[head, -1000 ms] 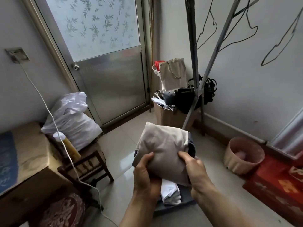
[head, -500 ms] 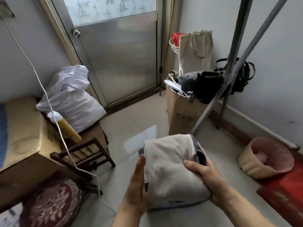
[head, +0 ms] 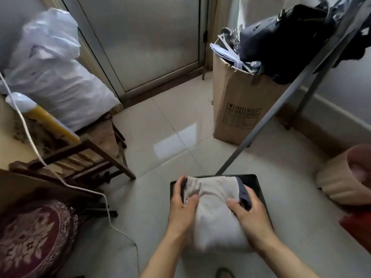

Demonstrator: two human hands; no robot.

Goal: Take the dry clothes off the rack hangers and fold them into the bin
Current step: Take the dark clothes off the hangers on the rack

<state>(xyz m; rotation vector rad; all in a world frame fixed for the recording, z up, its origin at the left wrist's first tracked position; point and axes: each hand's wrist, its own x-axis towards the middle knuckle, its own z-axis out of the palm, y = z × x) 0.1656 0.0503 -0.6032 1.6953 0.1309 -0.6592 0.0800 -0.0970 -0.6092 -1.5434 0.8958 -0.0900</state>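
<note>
Over the dark bin [head: 253,182] we hold the folded beige garment [head: 216,209], left hand [head: 181,205] and right hand [head: 251,212] curled round its sides. We judge this the placing step; next, press it down inside and let go.

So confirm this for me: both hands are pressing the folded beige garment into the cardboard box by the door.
Not the cardboard box. The head view shows the left hand and right hand holding the folded beige garment down into the dark bin on the floor in front of the person. The box stands farther back, holding other things.
</note>
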